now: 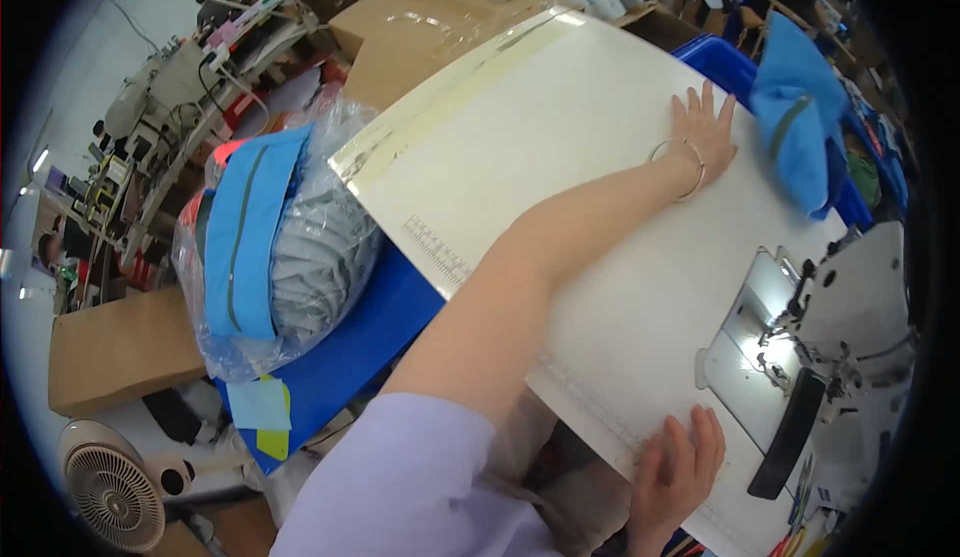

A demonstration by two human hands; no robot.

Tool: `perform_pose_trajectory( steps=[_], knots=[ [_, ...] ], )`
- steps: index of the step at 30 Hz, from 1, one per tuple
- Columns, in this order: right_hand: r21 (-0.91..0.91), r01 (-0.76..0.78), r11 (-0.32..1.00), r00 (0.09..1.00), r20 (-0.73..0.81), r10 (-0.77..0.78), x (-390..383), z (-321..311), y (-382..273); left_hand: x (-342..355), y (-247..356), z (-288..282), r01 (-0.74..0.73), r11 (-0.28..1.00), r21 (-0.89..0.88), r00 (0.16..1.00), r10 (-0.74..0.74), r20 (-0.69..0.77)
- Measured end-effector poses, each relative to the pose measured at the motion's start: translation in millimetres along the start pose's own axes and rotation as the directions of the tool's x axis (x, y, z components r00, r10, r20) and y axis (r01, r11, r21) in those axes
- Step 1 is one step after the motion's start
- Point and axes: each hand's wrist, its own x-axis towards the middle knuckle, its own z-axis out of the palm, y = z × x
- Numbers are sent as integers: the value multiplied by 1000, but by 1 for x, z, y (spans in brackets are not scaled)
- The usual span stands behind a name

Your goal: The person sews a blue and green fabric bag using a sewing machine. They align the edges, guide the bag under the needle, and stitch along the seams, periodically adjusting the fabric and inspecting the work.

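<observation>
My left arm reaches across the white sewing table [600, 127]. At its far edge my left hand [705, 132], a thin bangle at its wrist, lies open with fingers spread. Just right of it, a blue fabric piece [800, 107] with a dark zipper-like strip is draped over a blue bin [718, 62]. By the table's near edge my right hand [682, 462] is open, its fingers loosely bent and nothing visible in them. The sewing machine [850, 307] stands to the right of this hand, its lamp lighting the needle area.
Left of the table, a clear plastic bag [335, 247] of grey fabric has another blue piece [245, 237] on it, above a blue surface [385, 327]. Cardboard boxes [430, 17] stand behind the table. A fan [115, 487] is at lower left; scissors and tools [795, 537] lie at lower right.
</observation>
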Motion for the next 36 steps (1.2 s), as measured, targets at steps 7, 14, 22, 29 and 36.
perform_pose_trajectory(
  steps=[7,14,22,29,36],
  knots=[
    [-69,16,997,1000,0,-16,-3,3,12,-2,6,13,-25,978,207,1000,22,17],
    [-89,48,995,999,-14,-50,1,12,14,-60,-22,-27,-136,957,-255,988,149,31],
    [-118,38,992,996,-77,-48,1,11,16,-198,-215,-224,79,990,118,949,-39,-314],
    [-61,59,996,994,-88,-64,0,20,16,-388,-437,-329,850,390,353,523,-555,-647],
    [-55,40,998,995,-85,-44,-1,17,19,-489,-437,-312,875,254,412,375,-894,-244]
  ],
)
